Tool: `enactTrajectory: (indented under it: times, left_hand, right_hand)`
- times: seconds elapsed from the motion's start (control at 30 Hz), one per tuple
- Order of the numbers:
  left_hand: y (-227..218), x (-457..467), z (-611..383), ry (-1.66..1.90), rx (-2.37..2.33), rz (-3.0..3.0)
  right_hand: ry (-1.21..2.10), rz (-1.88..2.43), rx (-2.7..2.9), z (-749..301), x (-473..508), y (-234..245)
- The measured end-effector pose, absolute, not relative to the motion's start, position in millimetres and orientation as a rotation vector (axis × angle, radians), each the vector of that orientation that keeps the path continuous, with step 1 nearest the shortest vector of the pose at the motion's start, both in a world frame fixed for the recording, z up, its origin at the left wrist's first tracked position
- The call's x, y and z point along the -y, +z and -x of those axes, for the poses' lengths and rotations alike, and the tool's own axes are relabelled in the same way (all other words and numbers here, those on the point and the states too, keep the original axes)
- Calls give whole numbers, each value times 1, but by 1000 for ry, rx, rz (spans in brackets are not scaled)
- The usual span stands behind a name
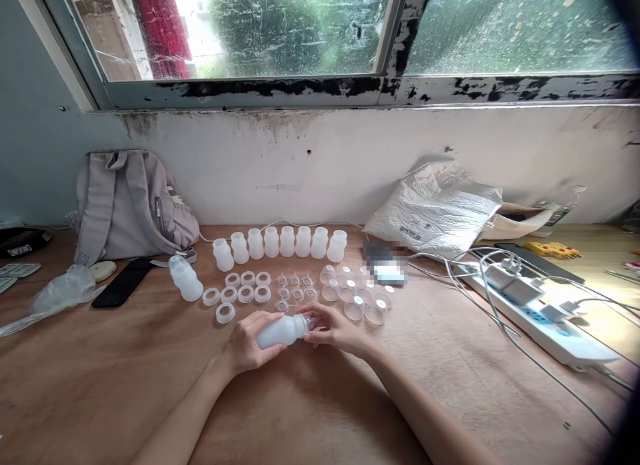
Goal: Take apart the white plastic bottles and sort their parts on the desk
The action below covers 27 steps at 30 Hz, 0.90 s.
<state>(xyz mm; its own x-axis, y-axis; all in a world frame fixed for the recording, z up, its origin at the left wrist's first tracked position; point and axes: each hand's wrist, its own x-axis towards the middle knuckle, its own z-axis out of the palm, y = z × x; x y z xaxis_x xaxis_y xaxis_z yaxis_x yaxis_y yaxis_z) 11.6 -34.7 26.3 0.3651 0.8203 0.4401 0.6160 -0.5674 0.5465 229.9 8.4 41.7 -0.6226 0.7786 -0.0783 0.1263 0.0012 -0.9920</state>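
Nearest on the wooden counter (300, 412), the left hand (247, 345) is closed around the body of a small bottle (280, 332) held on its side just above the surface. The right hand (334, 328) pinches at the bottle's neck with its fingertips, and whether a small part sits between them cannot be told. The bottle is milky white, translucent plastic with a rounded shoulder and a narrow threaded mouth pointing right. It looks light and empty, stiff enough to keep its shape but likely to give under a hard squeeze. Its smooth wall may be slick, so the waist of the body is the surest hold. Just beyond lie white rings (239, 293), tiny clear inserts (295, 286) and clear domed caps (357, 298). Farther back stands a row of matching bottles (280, 242), with a backpack (130, 205) to the far left and a power strip (540, 318) to the right.
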Motion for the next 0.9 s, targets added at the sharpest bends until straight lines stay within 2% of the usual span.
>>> enactTrajectory:
  times: [0.2, 0.37, 0.53, 0.73, 0.9]
  left_hand:
    - [25, 37, -15, 1021, -1218, -2396]
    - [25, 36, -14, 1011, -1249, -2385]
    - [21, 36, -16, 1040, -1213, -2441]
    - [17, 33, -14, 1058, -1276, -2429]
    - [13, 34, -16, 1118, -1224, -2653]
  right_hand:
    - [1618, 1229, 1792, -226, -9, 29]
    - [1680, 1003, 1726, -227, -8, 35]
    - [1715, 1227, 1734, -225, -9, 33]
    - [1631, 984, 1740, -226, -6, 39]
    - [1647, 1131, 1665, -222, -5, 38]
